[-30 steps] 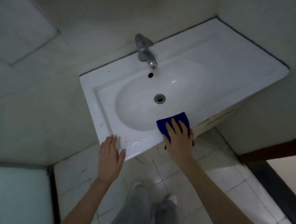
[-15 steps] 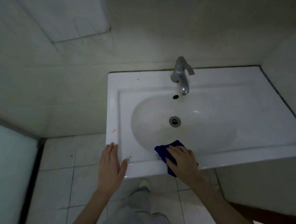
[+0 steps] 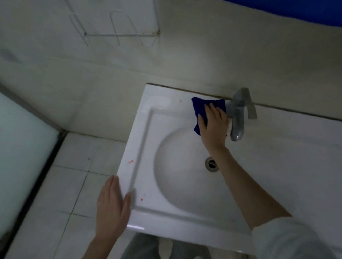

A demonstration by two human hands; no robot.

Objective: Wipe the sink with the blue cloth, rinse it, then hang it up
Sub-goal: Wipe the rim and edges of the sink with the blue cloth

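Observation:
The white sink (image 3: 267, 164) fills the right half of the view, with a round basin and a drain (image 3: 211, 164) in its middle. My right hand (image 3: 213, 127) presses the blue cloth (image 3: 199, 108) flat on the back rim, just left of the grey faucet (image 3: 238, 116). My left hand (image 3: 112, 207) lies flat with fingers together on the sink's front left corner and holds nothing. Small red spots (image 3: 131, 161) mark the left rim.
A wire rack (image 3: 119, 34) hangs on the tiled wall above the sink's left. A large blue object (image 3: 288, 0) sits at the top right edge. A frosted panel (image 3: 14, 149) stands at the left, white floor tiles (image 3: 70, 184) beside it.
My right hand slid the blue cloth from the sink's front rim across to the back rim beside the faucet. The camera swung left and leaned in. My left hand stayed on the front left corner.

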